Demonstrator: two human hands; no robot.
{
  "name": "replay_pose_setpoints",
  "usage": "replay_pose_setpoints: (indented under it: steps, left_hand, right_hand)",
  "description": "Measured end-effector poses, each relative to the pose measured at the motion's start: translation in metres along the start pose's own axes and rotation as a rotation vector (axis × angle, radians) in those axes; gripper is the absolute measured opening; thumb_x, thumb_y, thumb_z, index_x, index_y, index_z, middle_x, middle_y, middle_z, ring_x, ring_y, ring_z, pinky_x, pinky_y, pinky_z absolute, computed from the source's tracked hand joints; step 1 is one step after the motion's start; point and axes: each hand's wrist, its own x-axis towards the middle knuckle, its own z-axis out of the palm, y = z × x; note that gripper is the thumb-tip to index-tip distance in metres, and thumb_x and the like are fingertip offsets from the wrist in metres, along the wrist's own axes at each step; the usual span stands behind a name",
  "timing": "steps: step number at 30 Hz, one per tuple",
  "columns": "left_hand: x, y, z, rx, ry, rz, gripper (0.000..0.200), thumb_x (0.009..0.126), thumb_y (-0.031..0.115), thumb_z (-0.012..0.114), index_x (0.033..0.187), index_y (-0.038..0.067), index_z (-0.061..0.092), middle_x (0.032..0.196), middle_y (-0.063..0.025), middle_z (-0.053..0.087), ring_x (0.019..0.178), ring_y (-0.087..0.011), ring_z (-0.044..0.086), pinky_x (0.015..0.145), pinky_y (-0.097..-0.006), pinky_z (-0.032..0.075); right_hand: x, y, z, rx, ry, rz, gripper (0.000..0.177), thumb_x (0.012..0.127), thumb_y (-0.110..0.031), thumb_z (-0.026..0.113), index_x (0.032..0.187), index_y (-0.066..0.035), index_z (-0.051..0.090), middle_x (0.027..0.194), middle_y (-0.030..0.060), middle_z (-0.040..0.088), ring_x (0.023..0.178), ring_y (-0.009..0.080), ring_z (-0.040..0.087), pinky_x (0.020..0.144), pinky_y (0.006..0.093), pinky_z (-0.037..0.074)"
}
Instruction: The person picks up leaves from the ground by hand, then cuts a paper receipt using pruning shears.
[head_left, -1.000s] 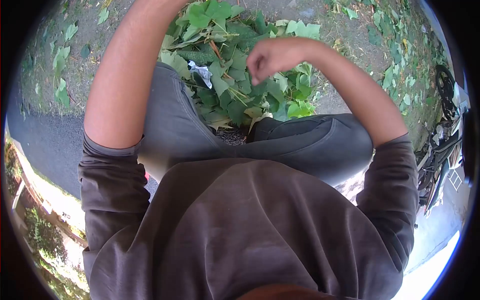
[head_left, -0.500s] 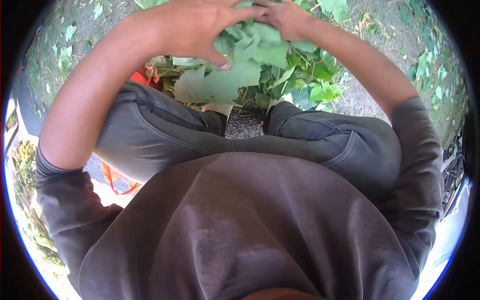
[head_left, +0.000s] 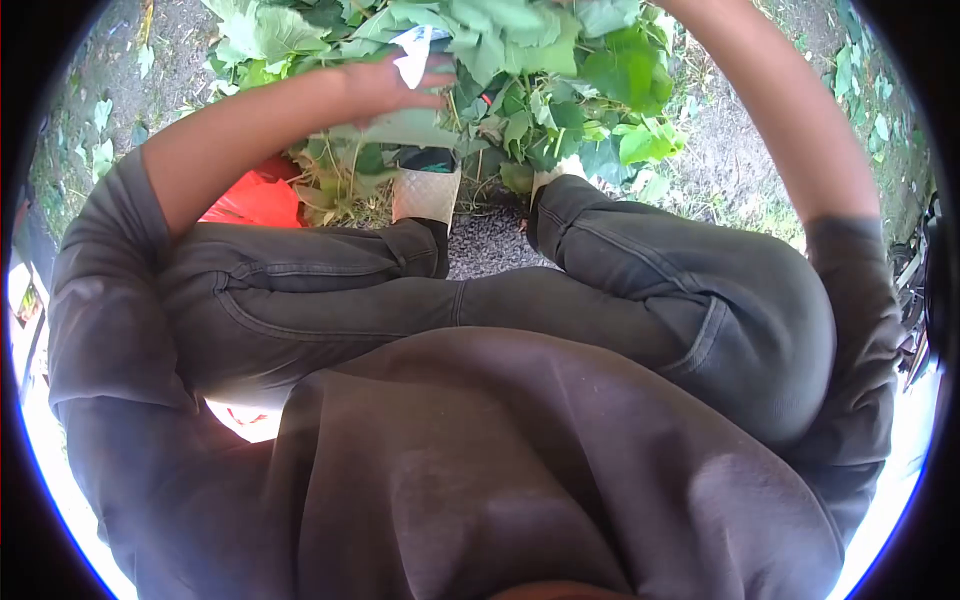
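Observation:
My left hand [head_left: 395, 92] reaches across the near side of a pile of large green leaves [head_left: 525, 45], its fingers stretched out and smeared by motion. A pale, blurred leaf [head_left: 405, 130] lies just below its fingers. Over the back of this hand shows a small white and bluish scrap [head_left: 415, 52]. My right forearm [head_left: 770, 75] runs up to the top edge on the right of the pile, and the hand itself is cut off there. Stems and smaller leaves [head_left: 550, 120] stick out from the pile toward my feet.
A red plastic bag [head_left: 255, 200] lies beside my left knee. My light quilted shoe [head_left: 425, 192] stands at the pile's near edge, with gravelly ground [head_left: 490, 245] between my feet. Loose leaves [head_left: 103, 135] are scattered on the soil to the left and right.
My hands were close together over the leaves; now the left has drawn back toward me and the right has gone out past the top edge. The red bag shows more.

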Motion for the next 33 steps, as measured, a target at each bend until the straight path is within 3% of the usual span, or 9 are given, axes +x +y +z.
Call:
replay_pose_setpoints:
  steps: [3, 6, 8, 11, 13, 16, 22, 27, 33]
  left_hand:
    - [-0.016, -0.024, 0.018, -0.089, 0.205, -0.050, 0.087, 0.081, 0.020, 0.079, 0.158, 0.022, 0.040, 0.163, -0.0101, 0.041, 0.148, -0.0342, 0.043, 0.117, -0.0494, 0.044]
    - [-0.017, -0.035, 0.019, -0.329, 0.232, -0.106, 0.073, 0.081, 0.001, 0.069, 0.149, 0.018, 0.049, 0.144, -0.0111, 0.057, 0.128, -0.0322, 0.060, 0.105, -0.0447, 0.052]
    - [-0.022, -0.037, -0.005, -0.495, 0.270, -0.169, 0.066, 0.081, -0.006, 0.065, 0.143, 0.016, 0.055, 0.132, -0.0115, 0.066, 0.117, -0.0313, 0.068, 0.100, -0.0428, 0.055]
    - [-0.036, -0.040, -0.045, -0.675, 0.372, -0.196, 0.047, 0.081, -0.003, 0.069, 0.126, 0.010, 0.063, 0.113, -0.0123, 0.071, 0.111, -0.0350, 0.068, 0.097, -0.0437, 0.055]
    - [-0.034, -0.043, -0.040, -0.649, 0.387, -0.185, 0.047, 0.081, -0.004, 0.069, 0.126, 0.010, 0.063, 0.115, -0.0126, 0.071, 0.112, -0.0351, 0.068, 0.098, -0.0438, 0.055]
    - [-0.040, -0.041, -0.041, -0.661, 0.385, -0.213, 0.049, 0.080, -0.004, 0.069, 0.127, 0.010, 0.064, 0.119, -0.0128, 0.070, 0.114, -0.0352, 0.068, 0.099, -0.0439, 0.055]
    - [-0.041, -0.037, -0.031, -0.639, 0.379, -0.294, 0.056, 0.081, -0.007, 0.064, 0.133, 0.013, 0.063, 0.123, -0.0130, 0.069, 0.119, -0.0367, 0.066, 0.102, -0.0449, 0.053]
    - [-0.045, -0.044, -0.043, -0.733, 0.285, -0.243, 0.055, 0.080, -0.009, 0.062, 0.131, 0.012, 0.066, 0.122, -0.0122, 0.070, 0.116, -0.0362, 0.067, 0.100, -0.0446, 0.053]
    - [-0.048, -0.044, -0.056, -0.774, 0.262, -0.201, 0.043, 0.080, -0.003, 0.068, 0.121, 0.009, 0.070, 0.118, -0.0110, 0.070, 0.112, -0.0352, 0.068, 0.096, -0.0439, 0.055]
  right_hand:
    - [-0.033, -0.051, 0.021, 0.247, 0.513, -0.388, 0.038, 0.092, -0.034, 0.070, 0.118, -0.007, 0.072, 0.123, 0.0192, 0.069, 0.116, 0.0292, 0.065, 0.099, 0.0474, 0.049]
    - [-0.021, -0.092, 0.083, 0.706, 0.015, -0.552, 0.027, 0.094, -0.030, 0.068, 0.107, -0.007, 0.076, 0.099, 0.0106, 0.076, 0.094, 0.0254, 0.073, 0.087, 0.0415, 0.055]
    - [0.010, -0.101, 0.150, 0.780, -0.175, -0.388, 0.037, 0.093, -0.041, 0.070, 0.091, -0.003, 0.075, 0.083, 0.0148, 0.073, 0.078, 0.0324, 0.071, 0.082, 0.0441, 0.057]
    - [0.029, -0.084, 0.232, 0.315, -0.002, -0.142, 0.046, 0.090, -0.049, 0.072, 0.093, -0.003, 0.076, 0.080, 0.0143, 0.073, 0.078, 0.0338, 0.071, 0.082, 0.0429, 0.058]
    - [0.028, -0.082, 0.252, 0.265, 0.054, 0.125, 0.053, 0.086, -0.054, 0.075, 0.095, -0.001, 0.076, 0.091, 0.0162, 0.073, 0.092, 0.0342, 0.072, 0.088, 0.0446, 0.057]
    - [0.034, -0.096, 0.292, 0.041, 0.323, 0.075, 0.053, 0.086, -0.051, 0.076, 0.098, 0.001, 0.075, 0.106, 0.0199, 0.070, 0.106, 0.0368, 0.067, 0.096, 0.0484, 0.054]
    - [0.029, -0.098, 0.299, 0.182, 0.418, 0.048, 0.050, 0.082, -0.041, 0.075, 0.107, 0.002, 0.072, 0.113, 0.0218, 0.065, 0.112, 0.0386, 0.064, 0.107, 0.0500, 0.046]
    - [0.011, -0.099, 0.263, 0.567, 0.320, 0.162, 0.043, 0.087, -0.034, 0.074, 0.109, 0.003, 0.068, 0.101, 0.0265, 0.068, 0.100, 0.0455, 0.066, 0.093, 0.0530, 0.053]
    - [-0.037, -0.082, 0.174, 0.450, 0.364, -0.014, 0.037, 0.102, -0.033, 0.061, 0.102, 0.004, 0.067, 0.095, 0.0241, 0.069, 0.095, 0.0461, 0.066, 0.086, 0.0542, 0.053]
